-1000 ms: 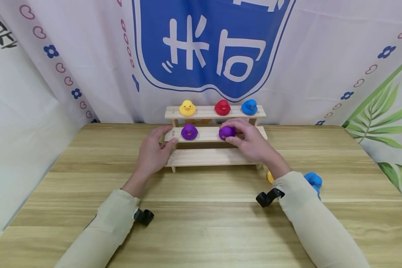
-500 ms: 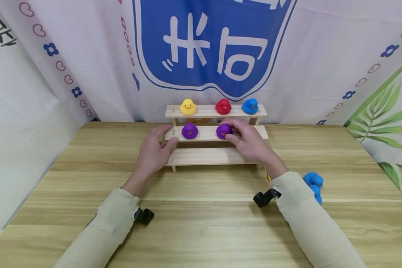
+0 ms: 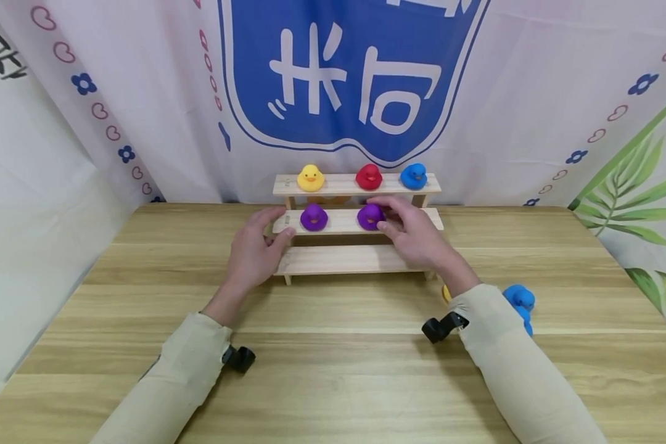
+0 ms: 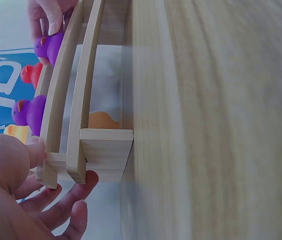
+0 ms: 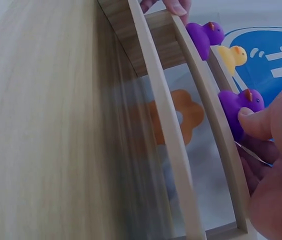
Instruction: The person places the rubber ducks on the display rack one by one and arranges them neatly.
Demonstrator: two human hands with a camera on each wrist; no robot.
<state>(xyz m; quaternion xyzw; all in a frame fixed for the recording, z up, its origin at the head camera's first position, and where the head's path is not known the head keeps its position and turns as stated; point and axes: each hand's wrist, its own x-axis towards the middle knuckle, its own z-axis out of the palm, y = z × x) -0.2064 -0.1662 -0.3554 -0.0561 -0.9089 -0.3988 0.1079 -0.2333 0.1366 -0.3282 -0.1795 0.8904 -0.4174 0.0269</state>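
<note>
A three-step wooden display shelf (image 3: 333, 261) stands at the back of the table. My left hand (image 3: 253, 248) holds its left end, the thumb on the middle step and fingers curled around the edge in the left wrist view. On that step sit two purple rubber ducks, the left one (image 3: 313, 218) apart from both hands. My right hand (image 3: 416, 234) pinches the right purple duck (image 5: 234, 112), its thumb against the duck's front. A yellow duck (image 3: 311, 178), a red duck (image 3: 369, 177) and a blue duck (image 3: 414, 176) line the top step.
Blue ducks (image 3: 519, 300) lie on the table (image 3: 333, 370) beside the right forearm, partly covered by the sleeve. A yellow object (image 3: 447, 293) shows behind the right wrist. A printed curtain (image 3: 172, 111) hangs right behind the shelf.
My right hand has slid the right purple duck a little to the left along the middle step, and its thumb now covers less of the duck. The left hand stays put.
</note>
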